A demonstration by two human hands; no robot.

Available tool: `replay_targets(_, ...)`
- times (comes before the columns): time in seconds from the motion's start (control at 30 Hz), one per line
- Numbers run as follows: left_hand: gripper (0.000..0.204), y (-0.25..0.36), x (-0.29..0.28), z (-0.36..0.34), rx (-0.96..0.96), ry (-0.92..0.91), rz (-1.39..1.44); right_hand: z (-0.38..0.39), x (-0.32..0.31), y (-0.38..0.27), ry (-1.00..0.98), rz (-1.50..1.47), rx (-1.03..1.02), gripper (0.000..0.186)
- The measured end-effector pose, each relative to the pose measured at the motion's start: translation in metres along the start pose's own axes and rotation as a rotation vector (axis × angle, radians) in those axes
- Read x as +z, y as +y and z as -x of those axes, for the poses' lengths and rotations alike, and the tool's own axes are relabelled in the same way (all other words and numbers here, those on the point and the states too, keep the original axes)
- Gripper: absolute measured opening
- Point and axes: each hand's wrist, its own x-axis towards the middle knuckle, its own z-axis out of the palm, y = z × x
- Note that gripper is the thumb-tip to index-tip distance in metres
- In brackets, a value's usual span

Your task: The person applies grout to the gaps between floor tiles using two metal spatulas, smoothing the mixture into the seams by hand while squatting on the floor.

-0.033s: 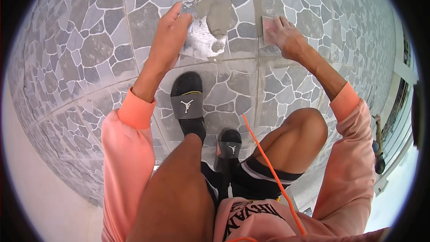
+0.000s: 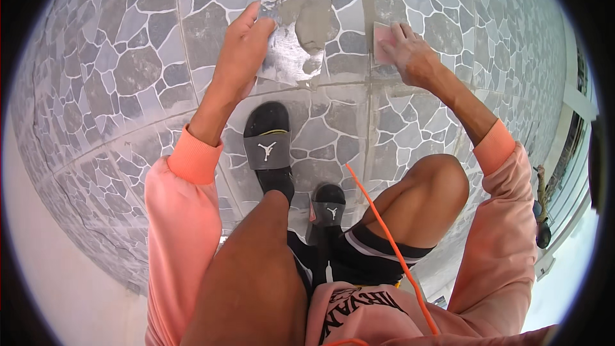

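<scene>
Your left hand [image 2: 246, 41] grips a metal plate [image 2: 285, 57] bearing mortar [image 2: 314, 22]; the plate extends right of that hand, long axis pointing away from you. Your right hand [image 2: 412, 56], fingers bent, holds a pink pad [image 2: 380, 37] at its left, pointing likewise. A sandal [image 2: 266, 144] sits behind the plate.

Bright, diffuse light fills the frame, leaving only soft, faint shadows; white glare streaks the metal plate [image 2: 288, 51] at upper centre; the lower right washes out almost to white; fisheye distortion bows the stone-patterned floor [image 2: 138, 67] toward the rim; blackness swallows the corners; the middle looks fairly sharp.
</scene>
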Motion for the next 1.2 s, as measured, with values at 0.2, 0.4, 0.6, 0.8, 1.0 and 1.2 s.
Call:
replay_targets(0.2,0.032,0.006,0.007,0.0,-0.034,0.039,0.018,0.017,0.023,-0.004,0.029,-0.017,-0.034,0.042)
replay_targets(0.4,0.029,0.006,0.015,0.005,-0.022,-0.004,0.027,0.03,0.033,-0.016,0.152,-0.061,-0.137,0.041)
replay_targets(0.6,0.048,0.007,0.002,0.001,-0.073,-0.103,-0.063,0.033,0.017,-0.024,0.055,-0.056,-0.06,0.031)
replay_targets(0.8,0.044,0.007,0.011,0.003,-0.112,0.035,-0.023,0.041,0.028,-0.034,-0.062,0.008,0.032,0.034)
replay_targets(1.0,0.034,0.008,0.017,0.004,-0.062,-0.038,0.041,0.043,0.036,-0.038,0.165,0.031,-0.071,0.032)
replay_targets(1.2,0.034,0.017,0.012,0.007,-0.041,-0.017,0.005,0.015,-0.01,-0.003,-0.065,-0.141,0.144,0.044)
